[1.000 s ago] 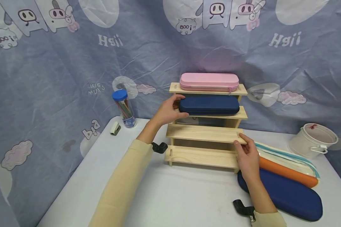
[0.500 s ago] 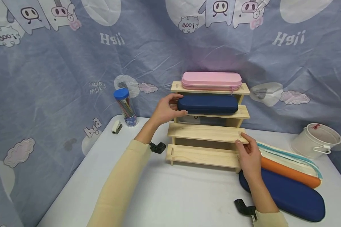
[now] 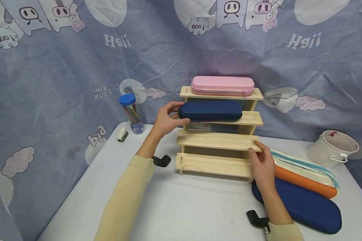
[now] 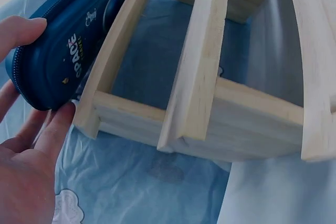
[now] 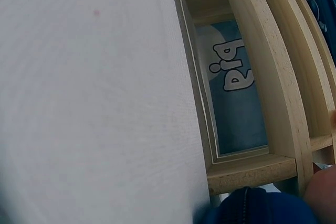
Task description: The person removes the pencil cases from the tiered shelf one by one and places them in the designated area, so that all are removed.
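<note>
We see a grey-blue cartoon-print fabric (image 3: 63, 83) behind a white table (image 3: 184, 207). Near the table's back stands a pale wooden rack (image 3: 211, 165) with four stepped boards.

To the rack's right lies a long dark-blue case (image 3: 310, 209), rounded at its ends, just beside an orange and cream pouch (image 3: 304, 180) edged in teal. On the rack's top board sits a glossy pink case (image 3: 222, 85).

At the second board from the top is a navy pencil case (image 3: 211, 111): long, low and smooth, with rounded corners. In the left wrist view we make out a dark zip along its edge and printed lettering reading "SPACE". Its left end juts past the board; we cannot tell whether its underside touches the wood.

Right of the pouch stands a white bucket (image 3: 332, 149). Our left hand (image 3: 169, 118) is partly spread, thumb and fingers gripping the navy case's left end. Our right hand (image 3: 263, 162) pinches the right end of the third board. At far left are a blue-lidded pencil tub (image 3: 133, 115) and a small white stapler (image 3: 122, 135).
</note>
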`<state>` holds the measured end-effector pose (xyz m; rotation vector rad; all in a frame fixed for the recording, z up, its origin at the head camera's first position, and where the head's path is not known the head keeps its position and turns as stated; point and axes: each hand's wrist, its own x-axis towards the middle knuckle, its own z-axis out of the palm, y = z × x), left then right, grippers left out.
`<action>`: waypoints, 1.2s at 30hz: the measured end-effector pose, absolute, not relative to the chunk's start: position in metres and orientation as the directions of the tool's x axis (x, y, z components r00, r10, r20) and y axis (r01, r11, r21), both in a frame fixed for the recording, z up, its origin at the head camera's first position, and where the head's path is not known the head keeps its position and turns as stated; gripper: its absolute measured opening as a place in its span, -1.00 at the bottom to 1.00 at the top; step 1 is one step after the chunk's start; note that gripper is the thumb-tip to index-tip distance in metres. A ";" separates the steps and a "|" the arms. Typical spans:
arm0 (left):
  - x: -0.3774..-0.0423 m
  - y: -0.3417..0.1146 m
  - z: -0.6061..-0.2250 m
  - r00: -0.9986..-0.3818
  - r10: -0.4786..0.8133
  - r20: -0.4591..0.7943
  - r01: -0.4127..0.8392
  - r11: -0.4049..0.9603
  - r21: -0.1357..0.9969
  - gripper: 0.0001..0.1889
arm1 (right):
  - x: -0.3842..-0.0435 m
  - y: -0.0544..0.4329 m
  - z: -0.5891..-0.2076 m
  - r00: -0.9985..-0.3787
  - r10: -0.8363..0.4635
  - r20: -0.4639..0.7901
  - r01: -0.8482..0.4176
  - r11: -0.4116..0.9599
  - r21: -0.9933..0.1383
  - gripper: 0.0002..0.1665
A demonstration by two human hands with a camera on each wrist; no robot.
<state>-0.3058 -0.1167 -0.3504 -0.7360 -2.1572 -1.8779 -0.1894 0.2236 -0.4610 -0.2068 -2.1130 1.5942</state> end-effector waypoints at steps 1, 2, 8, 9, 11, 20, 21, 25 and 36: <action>-0.305 -0.118 -0.350 -0.861 0.239 0.449 0.478 0.079 0.875 -0.39 | -0.189 0.224 -0.461 -0.873 0.397 0.285 -0.164 0.311 -0.936 -0.47; -0.303 -0.120 -0.350 -0.863 0.235 0.447 0.476 0.085 0.875 -0.39 | -0.189 0.224 -0.461 -0.872 0.396 0.287 -0.166 0.312 -0.936 -0.47; -0.295 -0.132 -0.347 -0.875 0.213 0.434 0.463 0.110 0.879 -0.39 | -0.189 0.224 -0.461 -0.873 0.391 0.290 -0.170 0.313 -0.934 -0.47; -0.294 -0.134 -0.347 -0.878 0.207 0.432 0.460 0.109 0.881 -0.39 | -0.189 0.224 -0.461 -0.874 0.390 0.288 -0.169 0.312 -0.935 -0.47; -0.293 -0.139 -0.347 -0.879 0.198 0.433 0.459 0.111 0.881 -0.39 | -0.189 0.225 -0.461 -0.875 0.390 0.286 -0.167 0.311 -0.935 -0.48; -0.284 -0.157 -0.343 -0.866 0.165 0.471 0.492 0.117 0.863 -0.40 | -0.190 0.227 -0.463 -0.879 0.384 0.283 -0.176 0.289 -0.941 -0.47; -0.280 -0.159 -0.340 -0.864 0.160 0.478 0.498 0.119 0.859 -0.40 | -0.189 0.227 -0.463 -0.879 0.383 0.283 -0.176 0.289 -0.941 -0.47; -0.267 -0.167 -0.336 -0.850 0.139 0.509 0.525 0.125 0.842 -0.43 | -0.188 0.226 -0.463 -0.880 0.387 0.277 -0.166 0.296 -0.941 -0.47; -0.272 -0.198 -0.360 -0.842 0.032 0.539 0.539 0.098 0.836 -0.41 | -0.191 0.227 -0.463 -0.875 0.391 0.285 -0.171 0.302 -0.938 -0.47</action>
